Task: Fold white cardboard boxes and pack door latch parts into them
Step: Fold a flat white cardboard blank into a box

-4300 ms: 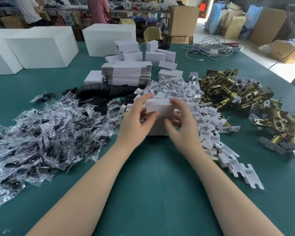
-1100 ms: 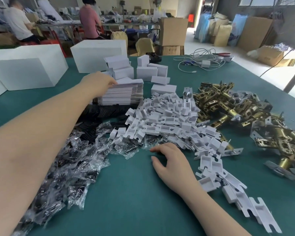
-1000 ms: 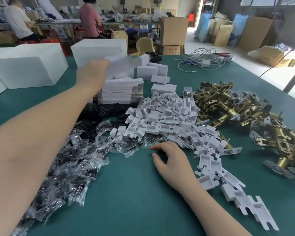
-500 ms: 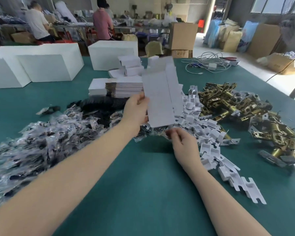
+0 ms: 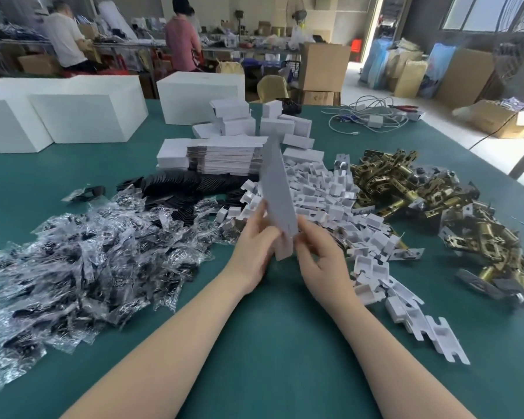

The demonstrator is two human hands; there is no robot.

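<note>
Above the green counter (image 5: 270,343), both hands, left (image 5: 256,247) and right (image 5: 321,255), pinch a flat white cardboard blank (image 5: 277,189) held upright, smooth and stiff; brassy latch parts (image 5: 406,189) lie heaped right.

A packing workshop: brass latch parts (image 5: 412,189) heaped on a green table (image 5: 270,343), stacked cartons (image 5: 324,68), workers at benches.

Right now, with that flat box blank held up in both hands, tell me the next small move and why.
Probably squeeze the flat box blank open into a sleeve. Both the left hand and the right hand grip its lower end, it stands tilted and still flat above the table, and none of its flaps looks folded. The brass latch parts can only go in once it has shape.
</note>
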